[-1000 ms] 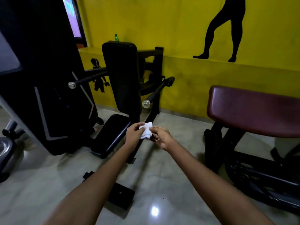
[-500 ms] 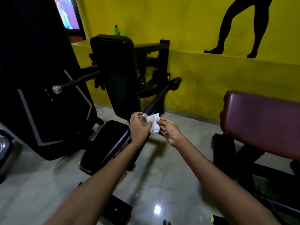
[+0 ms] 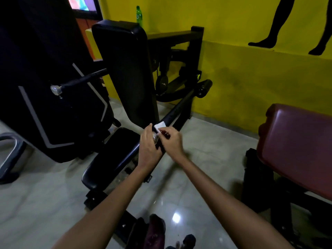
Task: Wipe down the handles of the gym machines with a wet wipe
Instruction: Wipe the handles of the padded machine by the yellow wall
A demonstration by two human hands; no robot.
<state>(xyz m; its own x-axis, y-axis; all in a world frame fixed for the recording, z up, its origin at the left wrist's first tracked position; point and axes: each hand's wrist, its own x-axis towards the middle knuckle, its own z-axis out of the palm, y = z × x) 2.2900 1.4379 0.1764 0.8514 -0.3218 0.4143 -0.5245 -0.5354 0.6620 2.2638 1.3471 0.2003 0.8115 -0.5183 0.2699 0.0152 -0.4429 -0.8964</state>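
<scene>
**Wipe at near end of right-side handle bar**

Wet wipe [image 3: 159,125] — small, white, folded to a rough square, one corner lifted. Laid against the near end of a long black handle bar [image 3: 179,108] that slants up and away toward a padded roller [image 3: 204,88] by the yellow wall [image 3: 233,69]. Chrome end cap of the bar just visible between the two hands.

Right hand [image 3: 171,141]: fingers curled, fingertips pinching the lower edge of the wipe, holding it onto the bar. Back of hand toward the camera.

Left hand [image 3: 149,142]: fingers fairly straight and together, palm turned toward the bar end, just beside the cap; actual contact hard to tell — grip not evident. Index tip reaching up beside the wipe.

Elsewhere: black upright back pad [image 3: 125,72] and seat pad [image 3: 109,157] of the same machine, second handle [image 3: 79,80] on its left with a chrome cap, maroon bench pad [image 3: 301,150] at right, green bottle [image 3: 138,15] on the ledge.
</scene>
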